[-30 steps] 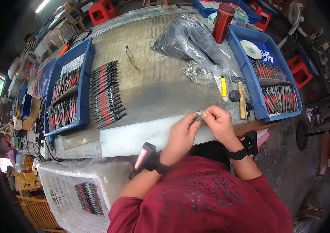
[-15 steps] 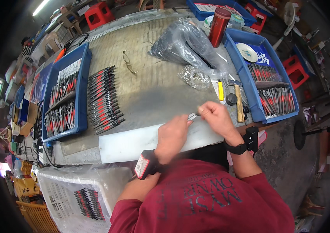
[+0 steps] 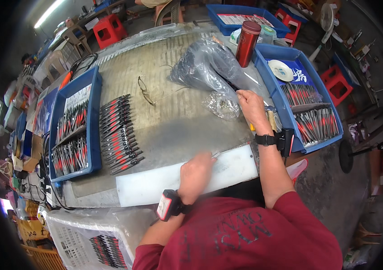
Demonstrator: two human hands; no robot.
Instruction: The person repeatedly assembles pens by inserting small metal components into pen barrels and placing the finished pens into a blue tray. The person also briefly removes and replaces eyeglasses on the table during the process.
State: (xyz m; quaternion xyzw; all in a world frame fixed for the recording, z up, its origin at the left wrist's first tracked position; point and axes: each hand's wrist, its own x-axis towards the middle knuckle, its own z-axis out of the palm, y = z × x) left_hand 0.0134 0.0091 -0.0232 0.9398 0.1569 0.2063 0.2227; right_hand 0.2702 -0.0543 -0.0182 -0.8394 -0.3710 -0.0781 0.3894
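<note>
My left hand, smeared by motion, is closed over the white board at the table's front edge. A small silvery metal piece sticks out from its fingertips. Farther forward and to the right, my right hand reaches to the mouth of a clear plastic bag of dark parts. Its fingers are pinched together at the end of a dark strip there; what they grip is hidden. Just left of that hand lies a small clear bag of tiny metal parts.
Black-and-red pen-like tools lie in a row on the table, beside a left blue tray holding more. A right blue tray holds others. A red flask stands behind. Spectacles lie mid-table; a white crate stands below left.
My right hand has left the metal piece and moved forward to the plastic bag, now covering much of the hammer and yellow cutter. My left hand has shifted slightly toward me, keeping the piece.
</note>
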